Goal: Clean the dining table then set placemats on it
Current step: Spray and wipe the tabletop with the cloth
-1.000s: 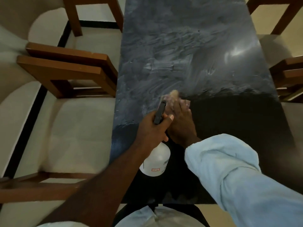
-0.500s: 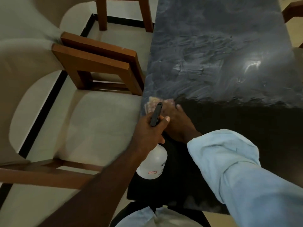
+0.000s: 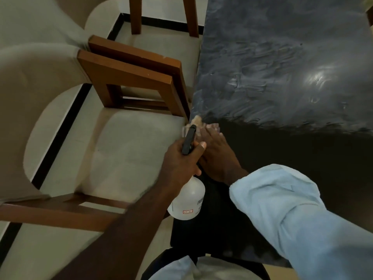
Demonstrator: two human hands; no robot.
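The dark dining table [image 3: 292,162] fills the right side; its far half carries grey smeared streaks, its near half looks dark and plain. My right hand [image 3: 219,156] presses a pale cloth [image 3: 201,123] flat on the table at its left edge, right at the line between streaked and dark surface. My left hand [image 3: 181,160] grips a white spray bottle [image 3: 187,201] by its black trigger head [image 3: 189,139], held just left of the right hand near the table's edge. No placemats are in view.
Two wooden chairs with beige cushions stand along the table's left side, the nearer seat [image 3: 125,150] right under my left arm and its wooden armrests [image 3: 129,77] touching the table edge. A further chair's legs [image 3: 135,15] stand behind.
My right hand has slid the cloth leftward across the table to its left edge. The view has turned left with it; the left hand keeps the bottle beside it.
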